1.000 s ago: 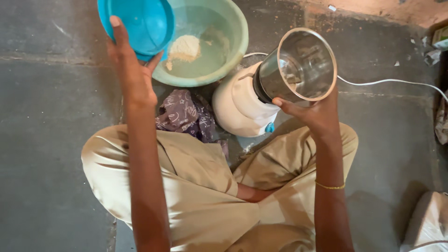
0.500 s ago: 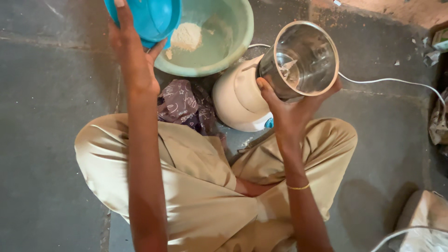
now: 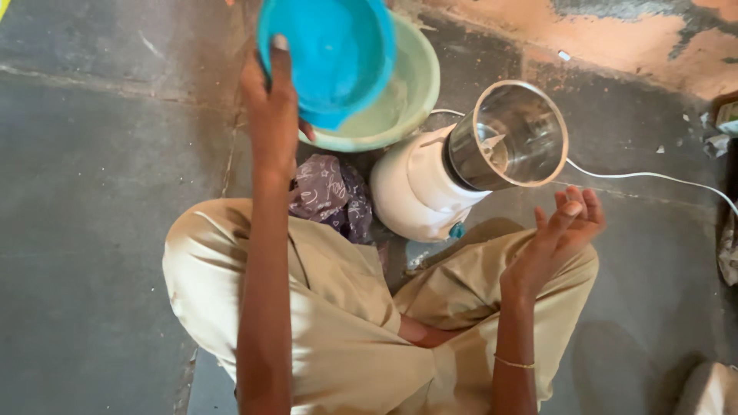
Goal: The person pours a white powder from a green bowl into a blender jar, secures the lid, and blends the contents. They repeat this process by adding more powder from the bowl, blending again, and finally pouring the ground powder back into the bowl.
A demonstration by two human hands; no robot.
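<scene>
My left hand [image 3: 270, 107] grips a bright blue bowl [image 3: 327, 54] by its rim and holds it raised over a pale green basin [image 3: 411, 92] on the floor. A steel mixer jar [image 3: 509, 137] sits on a white mixer base [image 3: 411, 192] in front of my knees, its mouth tilted toward me. My right hand [image 3: 561, 230] hovers just below and to the right of the jar, palm up, fingers apart, holding nothing and not touching the jar.
A purple patterned cloth [image 3: 327, 196] lies between my left knee and the mixer base. A white cord [image 3: 653, 177] runs right from the mixer across the grey floor. An orange wall strip [image 3: 615, 38] runs along the top right.
My right hand has let go of the steel jar and dropped below it, open. My left hand has carried the blue bowl to the right, over the green basin.
</scene>
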